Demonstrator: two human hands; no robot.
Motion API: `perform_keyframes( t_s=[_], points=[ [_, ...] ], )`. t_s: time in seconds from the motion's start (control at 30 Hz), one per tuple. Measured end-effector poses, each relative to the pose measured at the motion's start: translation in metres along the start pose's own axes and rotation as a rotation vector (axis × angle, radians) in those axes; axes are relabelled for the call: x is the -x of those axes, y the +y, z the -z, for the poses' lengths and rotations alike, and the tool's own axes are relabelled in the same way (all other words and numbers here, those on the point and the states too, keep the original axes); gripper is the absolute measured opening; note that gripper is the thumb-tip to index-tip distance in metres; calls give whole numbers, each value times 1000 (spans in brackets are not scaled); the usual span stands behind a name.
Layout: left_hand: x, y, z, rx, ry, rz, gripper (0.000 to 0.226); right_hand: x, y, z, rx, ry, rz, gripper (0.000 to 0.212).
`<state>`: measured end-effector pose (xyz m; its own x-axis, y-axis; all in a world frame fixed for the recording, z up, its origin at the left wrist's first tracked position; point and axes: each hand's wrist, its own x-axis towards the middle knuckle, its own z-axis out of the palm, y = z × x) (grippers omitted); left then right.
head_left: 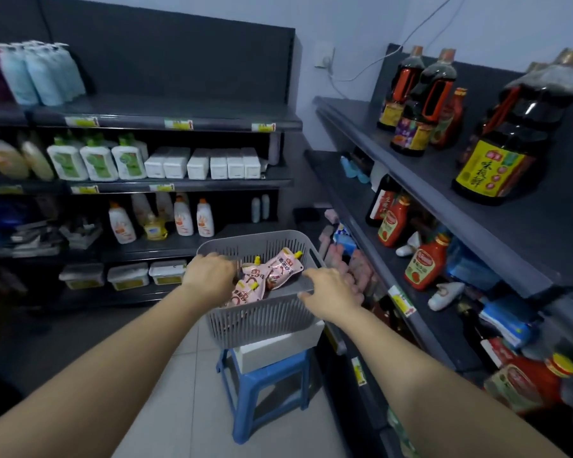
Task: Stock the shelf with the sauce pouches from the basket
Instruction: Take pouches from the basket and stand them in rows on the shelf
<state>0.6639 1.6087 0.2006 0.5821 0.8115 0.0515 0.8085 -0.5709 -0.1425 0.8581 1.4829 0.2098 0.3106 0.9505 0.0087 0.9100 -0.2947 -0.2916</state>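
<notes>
Both hands are at the basket (265,312), which sits on a white box (278,350) on a blue stool (262,381), just beside the right shelf (407,206). Pouches (272,272) are all in the basket, piled loosely, spouts pointing different ways.

Left hand (209,276) is curled over the left rim, fingers dipping inside near the pile; can't tell if it has a pouch pinched. Right hand (331,292) rests on the near right rim, fingers spread, holding nothing.

Looks like the first pick, nothing stocked yet by my read.

Tip: keep the right hand steadying the rim, since that stack looks tippy. Take the top pouch by its body rather than the spout, one at a time. Lift clear of the slotted wall before swinging right towards the ketchup bottles (425,262).
</notes>
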Motion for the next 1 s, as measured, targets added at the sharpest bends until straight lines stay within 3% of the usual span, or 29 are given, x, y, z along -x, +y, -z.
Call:
perform_keyframes(
  t_s=[0.27, 0.73, 1.0],
  points=[
    [-68, -3, -48, 41, -132, 67, 22, -96, 16, -39, -11, -130, 42, 38],
    [-167, -11, -168, 17, -452, 4, 31, -228, 31, -139, -4, -412, -28, 45],
    [-200, 3, -242, 218, -662, 139, 39, -283, 45, -214, -113, -557, -169, 36]
  ],
)
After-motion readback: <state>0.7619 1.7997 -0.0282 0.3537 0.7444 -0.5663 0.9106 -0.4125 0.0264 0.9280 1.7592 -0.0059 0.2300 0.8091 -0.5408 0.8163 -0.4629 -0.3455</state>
